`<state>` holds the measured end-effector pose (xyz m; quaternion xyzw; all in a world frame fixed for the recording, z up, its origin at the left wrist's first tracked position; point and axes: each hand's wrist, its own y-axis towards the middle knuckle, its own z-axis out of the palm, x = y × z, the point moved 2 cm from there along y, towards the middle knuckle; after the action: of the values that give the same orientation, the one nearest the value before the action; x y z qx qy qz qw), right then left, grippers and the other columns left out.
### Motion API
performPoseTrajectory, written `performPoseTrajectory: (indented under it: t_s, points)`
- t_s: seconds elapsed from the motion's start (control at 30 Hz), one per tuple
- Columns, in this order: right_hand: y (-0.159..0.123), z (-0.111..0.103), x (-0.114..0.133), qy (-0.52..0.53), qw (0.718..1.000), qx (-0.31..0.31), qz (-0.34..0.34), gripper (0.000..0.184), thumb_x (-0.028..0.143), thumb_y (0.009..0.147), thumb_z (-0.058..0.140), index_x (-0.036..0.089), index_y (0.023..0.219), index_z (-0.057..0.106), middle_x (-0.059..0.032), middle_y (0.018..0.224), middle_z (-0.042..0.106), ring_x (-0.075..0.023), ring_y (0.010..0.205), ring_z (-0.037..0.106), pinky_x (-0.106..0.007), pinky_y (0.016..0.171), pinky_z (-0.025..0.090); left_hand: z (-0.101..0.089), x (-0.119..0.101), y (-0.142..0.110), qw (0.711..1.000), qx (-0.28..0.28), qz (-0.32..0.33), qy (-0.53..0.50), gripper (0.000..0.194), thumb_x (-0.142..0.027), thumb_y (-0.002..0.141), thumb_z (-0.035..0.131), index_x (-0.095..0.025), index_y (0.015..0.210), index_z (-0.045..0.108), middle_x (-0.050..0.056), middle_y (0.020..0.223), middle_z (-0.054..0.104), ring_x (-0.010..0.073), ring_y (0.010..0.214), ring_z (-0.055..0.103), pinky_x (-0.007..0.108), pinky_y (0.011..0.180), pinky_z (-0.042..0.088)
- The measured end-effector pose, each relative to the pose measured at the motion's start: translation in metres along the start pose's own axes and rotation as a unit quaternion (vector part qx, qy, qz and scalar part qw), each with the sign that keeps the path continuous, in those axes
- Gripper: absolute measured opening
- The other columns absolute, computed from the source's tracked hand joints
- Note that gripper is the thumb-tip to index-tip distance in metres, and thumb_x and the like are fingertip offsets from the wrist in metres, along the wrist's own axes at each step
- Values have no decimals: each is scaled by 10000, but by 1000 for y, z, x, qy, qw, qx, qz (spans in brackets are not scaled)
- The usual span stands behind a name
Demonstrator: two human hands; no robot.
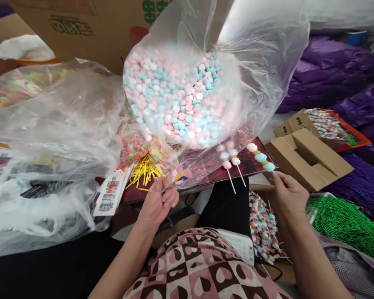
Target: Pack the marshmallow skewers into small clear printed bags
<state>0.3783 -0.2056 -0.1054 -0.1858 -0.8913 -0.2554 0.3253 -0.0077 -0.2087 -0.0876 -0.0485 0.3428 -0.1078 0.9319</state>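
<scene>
My left hand (162, 197) is closed on a small clear printed bag (181, 173) with a colourful pattern, held just past the table's front edge. In my right hand (289, 189) is a candy skewer (260, 158) with white, orange, green and blue pieces, pinched near its lower end and tilted up to the left. Two more candy skewers (230, 164) lie at the table edge between my hands, their white sticks jutting out toward me. Behind them a large clear plastic bag (268, 74) bulges with pink, blue and white candies (183, 112).
Gold twist ties (144, 171) and printed cards (110, 193) lie left of my left hand. Plastic bags (50, 124) cover the far left. An open carton (310, 158) stands at right. Wrapped skewers (263, 232) fill a box below my right hand.
</scene>
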Motion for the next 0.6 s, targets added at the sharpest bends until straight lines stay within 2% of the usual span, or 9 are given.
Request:
performPoseTrajectory:
  t_s: [0.07, 0.13, 0.2, 0.27, 0.3, 0.33, 0.43, 0.5, 0.6]
  points:
    - [-11, -7, -1, 12, 999, -29, 18, 422, 509, 819, 615, 152, 970, 779, -79, 785, 733, -238, 766, 675, -355, 776, 510, 0, 0, 0, 1000, 2, 0, -3, 439, -553, 777, 715, -171, 634, 553, -102, 417, 267, 52, 337, 217, 186, 384, 364]
    - [-20, -16, 8, 55, 996, -60, 39, 382, 494, 788, 660, 160, 929, 781, -61, 759, 724, -224, 741, 662, -362, 783, 517, 1, 0, 0, 1000, -1, 1, -7, 428, -536, 780, 722, -170, 636, 553, -104, 416, 270, 50, 334, 214, 183, 381, 361]
    - [-28, -24, 28, 132, 986, -85, 57, 299, 449, 731, 732, 173, 837, 777, -37, 696, 697, -203, 685, 630, -369, 766, 517, 2, 2, -1, 1000, -6, 1, -4, 430, -540, 770, 731, -171, 642, 551, -106, 413, 272, 48, 333, 217, 183, 383, 361]
    - [-36, -30, 54, 234, 967, -75, 74, 216, 390, 664, 804, 189, 732, 760, -15, 652, 668, -175, 642, 593, -354, 726, 507, 3, 3, -2, 1000, -15, 1, 1, 440, -556, 754, 739, -172, 654, 547, -109, 409, 271, 47, 333, 221, 183, 383, 359]
    - [-40, -31, 67, 289, 952, -52, 91, 196, 364, 629, 833, 198, 695, 752, -3, 629, 652, -159, 615, 572, -339, 696, 493, 4, 4, -3, 1000, -20, 2, 4, 449, -564, 747, 743, -173, 655, 541, -111, 407, 269, 46, 331, 222, 183, 381, 356]
    - [-45, -32, 80, 321, 940, 2, 113, 181, 334, 614, 853, 203, 692, 756, -2, 632, 652, -153, 625, 575, -327, 690, 483, 4, 5, -4, 1000, -22, 4, 7, 461, -570, 741, 746, -174, 650, 530, -112, 406, 267, 46, 329, 224, 183, 380, 353]
    - [-57, -32, 112, 341, 920, 134, 140, 158, 295, 633, 862, 227, 755, 789, -7, 655, 666, -145, 633, 586, -303, 647, 457, 3, 5, -5, 1000, -21, 13, 14, 499, -580, 724, 759, -174, 621, 488, -114, 402, 258, 40, 322, 229, 183, 377, 348]
    - [-61, -31, 123, 322, 919, 191, 125, 141, 304, 666, 849, 241, 782, 801, -13, 659, 679, -145, 623, 594, -296, 619, 452, 1, 5, -6, 999, -24, 14, 20, 507, -585, 711, 768, -173, 621, 488, -115, 401, 259, 37, 321, 237, 183, 380, 353]
    - [-57, -28, 128, 292, 922, 243, 72, 102, 321, 716, 821, 269, 802, 809, -22, 671, 699, -156, 617, 616, -298, 593, 464, -1, 4, -7, 999, -31, 11, 32, 511, -611, 697, 765, -173, 639, 507, -117, 398, 269, 35, 319, 245, 183, 380, 352]
